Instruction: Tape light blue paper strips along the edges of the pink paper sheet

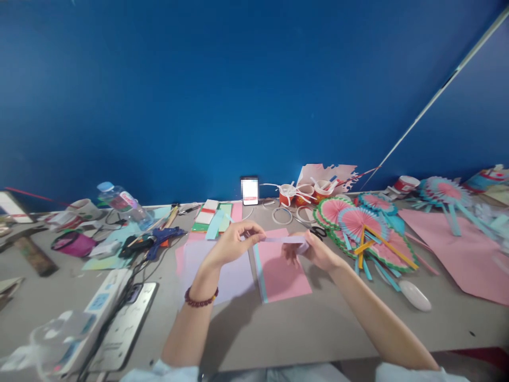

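Observation:
A narrow lilac paper strip (284, 240) is stretched between my two hands above the table. My left hand (236, 241) pinches its left end between thumb and fingers. My right hand (318, 250) grips the other end, where the paper looks folded; some of its fingers are blurred. Under the strip lies a pink sheet (284, 276) with a light blue band along its left edge. To its left, a larger lilac sheet (218, 265) lies partly beneath my left wrist.
Pleated paper fans (361, 225), scissors (318, 232) and a white mouse (414, 295) are on the right. A blue glue gun (163, 239), bottle (125, 204), power strip (95, 313) and phone (125, 329) are on the left. An upright phone (250, 191) stands by the blue wall.

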{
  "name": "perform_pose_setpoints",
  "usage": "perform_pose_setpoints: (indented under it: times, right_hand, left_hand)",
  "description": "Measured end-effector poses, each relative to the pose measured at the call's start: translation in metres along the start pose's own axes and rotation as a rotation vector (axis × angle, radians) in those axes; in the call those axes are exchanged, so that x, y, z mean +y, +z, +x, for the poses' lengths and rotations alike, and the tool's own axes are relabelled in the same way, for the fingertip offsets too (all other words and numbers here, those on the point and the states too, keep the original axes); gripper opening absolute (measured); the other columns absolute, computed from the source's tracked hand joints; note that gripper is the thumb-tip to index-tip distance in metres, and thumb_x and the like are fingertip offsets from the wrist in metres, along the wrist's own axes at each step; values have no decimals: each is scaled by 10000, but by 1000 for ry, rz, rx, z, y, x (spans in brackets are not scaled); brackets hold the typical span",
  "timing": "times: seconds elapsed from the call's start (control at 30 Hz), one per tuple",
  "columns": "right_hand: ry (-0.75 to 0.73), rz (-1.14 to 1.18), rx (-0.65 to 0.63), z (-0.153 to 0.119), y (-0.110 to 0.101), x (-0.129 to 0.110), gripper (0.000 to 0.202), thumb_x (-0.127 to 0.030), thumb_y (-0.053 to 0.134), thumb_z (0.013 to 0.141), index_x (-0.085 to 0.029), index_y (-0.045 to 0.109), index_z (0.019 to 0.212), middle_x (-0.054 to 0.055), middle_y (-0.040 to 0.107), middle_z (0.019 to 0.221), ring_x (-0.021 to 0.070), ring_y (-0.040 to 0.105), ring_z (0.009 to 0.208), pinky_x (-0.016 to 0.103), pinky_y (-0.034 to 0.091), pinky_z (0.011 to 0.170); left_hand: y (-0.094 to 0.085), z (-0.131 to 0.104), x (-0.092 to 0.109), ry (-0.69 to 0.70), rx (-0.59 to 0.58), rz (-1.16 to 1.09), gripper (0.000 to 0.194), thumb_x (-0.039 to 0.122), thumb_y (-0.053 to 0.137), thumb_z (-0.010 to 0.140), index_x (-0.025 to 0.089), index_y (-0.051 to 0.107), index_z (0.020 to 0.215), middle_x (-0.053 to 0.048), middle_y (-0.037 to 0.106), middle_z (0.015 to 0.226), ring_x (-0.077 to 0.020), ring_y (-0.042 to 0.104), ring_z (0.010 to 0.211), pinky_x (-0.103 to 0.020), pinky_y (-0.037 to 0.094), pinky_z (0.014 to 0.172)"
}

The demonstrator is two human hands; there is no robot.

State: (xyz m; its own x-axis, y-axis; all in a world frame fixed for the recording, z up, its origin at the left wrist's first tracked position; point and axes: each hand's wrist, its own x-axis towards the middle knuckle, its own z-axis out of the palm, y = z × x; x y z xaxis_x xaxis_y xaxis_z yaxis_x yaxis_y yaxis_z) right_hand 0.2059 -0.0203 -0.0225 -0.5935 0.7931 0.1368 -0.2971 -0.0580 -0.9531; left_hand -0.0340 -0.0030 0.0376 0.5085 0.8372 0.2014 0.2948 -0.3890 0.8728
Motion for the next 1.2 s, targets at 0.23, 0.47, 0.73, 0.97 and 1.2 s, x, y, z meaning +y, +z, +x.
perform_pose_setpoints:
  times: [0.23,0.47,0.73,0.97,1.2]
  right_hand:
    - [165,183,-506,9,-22,-9,1063,-817,41,748,18,658,977,264,688,873,302,662,742,432,478,725]
    - [276,-496,-486,30,-8,-34,730,-695,251,858,-128,677,1032,109,695,989,218,619,958,344,414,896]
    - [-94,-873,200,36,6,-57,288,-414,523,865,-188,697,910,53,706,903,188,626,868,296,455,803]
    - [66,-423,-126,27,12,-63,407,-501,489,875,-133,662,870,85,693,840,169,636,822,313,457,813]
    - [394,108,-529,21,33,-15,609,-703,457,782,-114,599,723,98,657,633,212,660,661,293,476,609]
  left_hand:
    - [5,-15,22,194,27,97,166,276,522,886,178,640,822,-30,609,771,-121,535,708,-237,423,630]
    - [13,-23,39,442,-121,291,183,228,461,922,194,641,910,-45,650,855,-132,577,779,-255,441,709]
    - [17,-31,45,524,-130,535,201,200,426,937,210,627,937,-24,652,837,-129,572,766,-257,401,680]
    - [18,-34,47,564,-78,565,191,172,421,933,196,610,913,-23,651,849,-126,548,735,-263,390,645]
    - [19,-29,41,609,-65,518,162,183,441,925,182,597,967,-47,666,871,-139,578,769,-277,426,677]
